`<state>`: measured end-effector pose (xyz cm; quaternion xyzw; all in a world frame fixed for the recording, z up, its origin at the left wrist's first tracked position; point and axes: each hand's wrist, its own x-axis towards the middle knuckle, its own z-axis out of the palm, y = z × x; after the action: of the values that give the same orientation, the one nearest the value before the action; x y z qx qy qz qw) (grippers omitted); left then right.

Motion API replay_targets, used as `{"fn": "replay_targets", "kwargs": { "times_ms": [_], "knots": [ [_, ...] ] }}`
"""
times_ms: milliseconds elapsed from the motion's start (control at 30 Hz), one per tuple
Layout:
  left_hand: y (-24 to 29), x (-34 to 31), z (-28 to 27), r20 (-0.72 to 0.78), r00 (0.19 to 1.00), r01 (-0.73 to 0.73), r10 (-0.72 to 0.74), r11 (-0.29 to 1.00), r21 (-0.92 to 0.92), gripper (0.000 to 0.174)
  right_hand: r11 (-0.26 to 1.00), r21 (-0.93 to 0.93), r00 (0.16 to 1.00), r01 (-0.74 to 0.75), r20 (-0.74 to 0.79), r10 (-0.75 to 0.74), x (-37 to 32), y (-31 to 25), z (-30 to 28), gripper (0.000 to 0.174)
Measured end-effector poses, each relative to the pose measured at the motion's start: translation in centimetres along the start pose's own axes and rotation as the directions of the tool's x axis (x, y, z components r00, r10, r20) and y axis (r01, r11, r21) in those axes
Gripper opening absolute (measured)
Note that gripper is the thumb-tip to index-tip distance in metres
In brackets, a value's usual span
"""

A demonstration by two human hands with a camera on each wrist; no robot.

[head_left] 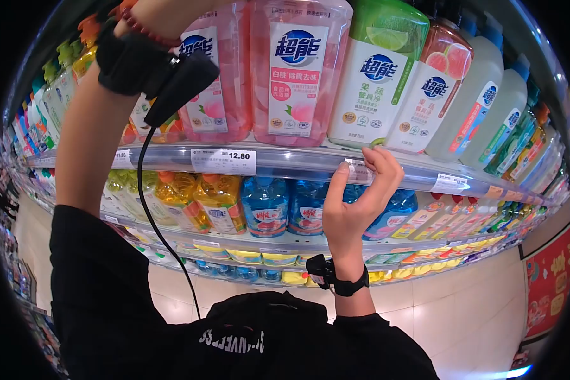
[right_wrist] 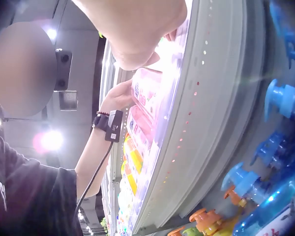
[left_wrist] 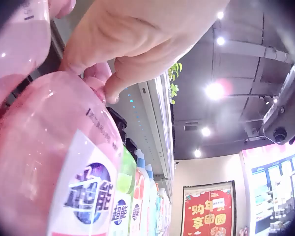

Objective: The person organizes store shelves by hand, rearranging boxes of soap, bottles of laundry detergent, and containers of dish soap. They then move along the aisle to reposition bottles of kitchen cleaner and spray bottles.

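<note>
At the top of a pink dish soap bottle (left_wrist: 83, 147), my left hand (left_wrist: 132, 34) curls its fingers and thumb around the pink pump head (left_wrist: 96, 81). This bottle (head_left: 301, 69) stands upright on the shelf in the head view, its label showing peaches; its top is out of that frame. My right hand (head_left: 363, 190) rests loosely bent at the shelf's front edge, thumb and fingertips touching near a price tag (head_left: 359, 172). Its thumb and fingers are spread apart around the tag. Just above it stands a green dish soap bottle (head_left: 380, 69).
Another pink bottle (head_left: 216, 82) stands to the left. Grapefruit bottles (head_left: 430, 88) and pale bottles (head_left: 475, 95) line the right. Blue pump bottles (head_left: 265, 206) and yellow ones (head_left: 218, 202) fill the shelf below. A black cable (head_left: 147, 209) hangs from the left wrist camera.
</note>
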<state>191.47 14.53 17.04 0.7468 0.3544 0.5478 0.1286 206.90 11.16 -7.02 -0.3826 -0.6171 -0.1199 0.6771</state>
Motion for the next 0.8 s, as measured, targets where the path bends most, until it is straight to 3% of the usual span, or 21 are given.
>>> {"fn": "replay_targets", "kwargs": {
  "times_ms": [133,300,367,400,467,500,567,600,633,700,733,800],
  "knots": [
    [2.0,-4.3,-1.0,-0.096,0.991,-0.062,0.09,0.962,0.265,0.054,1.0,-0.001,1.0,0.011,0.025,-0.011,-0.5,0.1,-0.6,0.035],
    [-0.6,-13.0,-3.8,-0.299,0.878,-0.269,0.373,0.903,0.335,0.026,0.998,0.065,0.999,0.021,0.041,-0.024,-0.9,0.3,-2.9,0.037],
    [-1.7,-19.3,-4.5,-0.362,0.912,-0.018,0.193,0.9,0.436,0.031,0.997,0.08,0.998,0.002,0.057,-0.007,-0.5,0.2,-4.3,0.041],
    [-3.1,-22.3,-6.6,-0.238,0.961,-0.008,0.138,0.878,0.479,0.027,0.996,0.087,0.998,0.0,0.062,-0.006,-0.2,0.3,-5.1,0.043],
    [-6.8,-29.4,-8.9,-0.315,0.939,0.267,-0.136,0.866,0.423,0.029,0.997,0.082,0.998,0.0,0.067,-0.006,-0.8,1.5,-6.8,0.049],
    [-9.0,-33.6,-9.8,-0.396,0.856,0.463,-0.333,0.834,0.301,0.031,0.997,0.073,0.999,0.003,0.051,-0.007,-1.2,2.4,-7.7,0.053],
    [-11.8,-42.1,-10.1,-0.564,0.711,0.68,-0.42,0.615,0.4,0.034,1.0,-0.015,0.999,-0.027,0.039,0.027,-2.2,3.8,-9.7,0.052],
    [-11.8,-45.9,-10.1,-0.567,0.634,0.768,-0.525,0.51,0.387,0.032,0.994,-0.06,0.995,-0.087,0.044,0.09,-3.1,4.4,-10.8,0.049],
    [-11.5,-48.8,-9.9,-0.57,0.541,0.841,-0.618,0.394,0.37,0.029,0.984,-0.108,0.988,-0.143,0.048,0.148,-4.2,5.2,-11.9,0.046],
    [-10.4,-52.2,-8.0,-0.597,0.397,0.915,-0.697,0.353,0.196,0.022,0.951,-0.2,0.965,-0.235,0.07,0.253,-6.1,6.7,-14.0,0.036],
    [-10.6,-53.8,-8.1,-0.569,0.406,0.908,-0.715,0.388,0.159,0.018,0.931,-0.243,0.949,-0.274,0.091,0.303,-7.1,7.4,-15.0,0.03],
    [-11.3,-54.6,-8.3,-0.546,0.532,0.839,-0.648,0.491,0.235,0.019,0.901,-0.317,0.927,-0.295,0.133,0.35,-8.7,8.7,-16.8,0.022]
  ]
}}
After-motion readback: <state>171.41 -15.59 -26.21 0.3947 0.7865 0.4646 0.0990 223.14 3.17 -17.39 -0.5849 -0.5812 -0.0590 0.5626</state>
